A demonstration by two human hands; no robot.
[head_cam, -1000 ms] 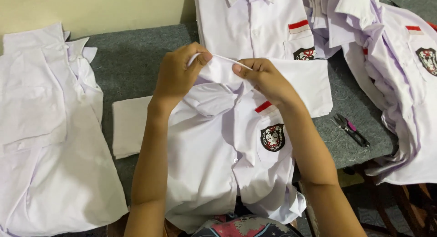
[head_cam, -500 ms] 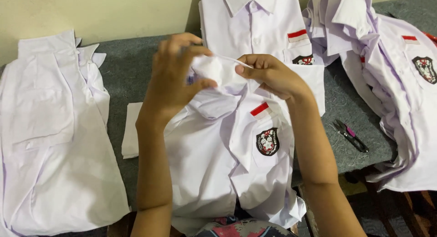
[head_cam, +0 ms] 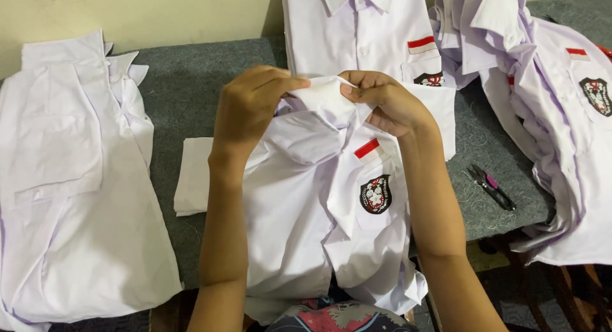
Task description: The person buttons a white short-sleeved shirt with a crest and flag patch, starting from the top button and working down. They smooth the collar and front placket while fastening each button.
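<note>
A white school shirt (head_cam: 319, 223) with a black chest badge and a small red-and-white patch lies in front of me on the grey table (head_cam: 191, 83). My left hand (head_cam: 248, 109) and my right hand (head_cam: 386, 99) both pinch the shirt's collar, lifted a little off the table, with the fabric stretched between the fingers. The body of the shirt hangs down towards my lap.
A stack of white shirts (head_cam: 70, 192) lies at the left. A folded shirt (head_cam: 363, 32) lies at the back and a loose heap of shirts (head_cam: 561, 128) at the right. Small thread snips (head_cam: 491, 187) with a pink handle rest right of my forearm.
My hands have come closer together on the collar and the left hand has turned over it. The view has shifted slightly.
</note>
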